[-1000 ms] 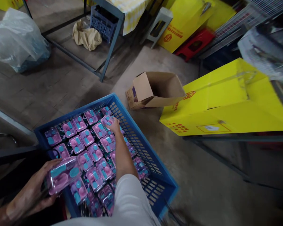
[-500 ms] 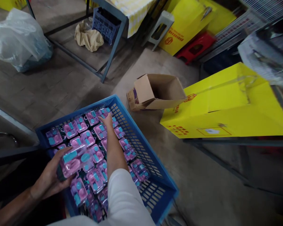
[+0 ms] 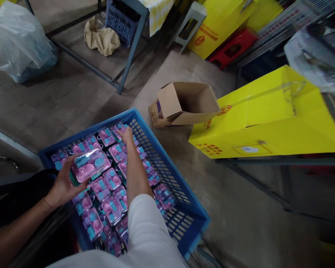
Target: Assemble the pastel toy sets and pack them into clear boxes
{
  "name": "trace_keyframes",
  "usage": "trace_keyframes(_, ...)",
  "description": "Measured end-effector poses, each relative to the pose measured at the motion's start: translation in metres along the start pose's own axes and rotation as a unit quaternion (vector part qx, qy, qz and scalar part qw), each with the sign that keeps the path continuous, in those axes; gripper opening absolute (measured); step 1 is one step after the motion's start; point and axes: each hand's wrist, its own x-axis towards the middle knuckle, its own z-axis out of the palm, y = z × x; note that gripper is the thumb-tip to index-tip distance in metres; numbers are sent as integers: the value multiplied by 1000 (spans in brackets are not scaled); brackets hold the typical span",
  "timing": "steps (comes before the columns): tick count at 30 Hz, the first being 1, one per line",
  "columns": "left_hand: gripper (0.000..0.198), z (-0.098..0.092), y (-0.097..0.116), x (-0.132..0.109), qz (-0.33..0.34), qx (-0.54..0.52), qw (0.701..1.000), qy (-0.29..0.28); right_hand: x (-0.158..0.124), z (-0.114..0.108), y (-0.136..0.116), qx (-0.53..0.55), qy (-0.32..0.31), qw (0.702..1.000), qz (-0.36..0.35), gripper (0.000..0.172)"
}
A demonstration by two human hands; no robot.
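My left hand (image 3: 68, 182) grips clear plastic blister packs (image 3: 91, 163) with pink and turquoise pieces inside, held above the left part of a blue crate (image 3: 167, 163). They look stacked, but I cannot count them. Deep in the crate's far corner, my right hand (image 3: 127, 134) has its fingers closed around the edge of another blister pack (image 3: 119, 129). Rows of similar packs (image 3: 111, 210) fill most of the crate. My right forearm and white sleeve hide some of them.
An open cardboard box (image 3: 192, 102) stands beyond the crate. A long yellow carton (image 3: 265, 115) rests on a metal frame at right. Farther off are a table frame (image 3: 125, 63), crumpled brown paper (image 3: 102, 37), a red stool (image 3: 234, 46) and a translucent plastic bag (image 3: 19, 41).
My left hand has risen slightly with its packs, moving away from me over the crate. My right hand stays at the far corner and has closed on a pack there.
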Motion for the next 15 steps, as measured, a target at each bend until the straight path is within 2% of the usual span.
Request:
trace_keyframes(5, 71, -2, -4, -1, -8, -2, 1000, 2, -1, 3, -4, 8, -35, 999, 0, 72)
trace_keyframes(10, 73, 7, -10, 2, -1, -16, 1000, -13, -9, 2, -6, 19, -58, 998, 6, 72)
trace_keyframes(15, 74, 19, -9, 14, -12, -34, 999, -35, -30, -22, -22, 26, -31, 999, -4, 70)
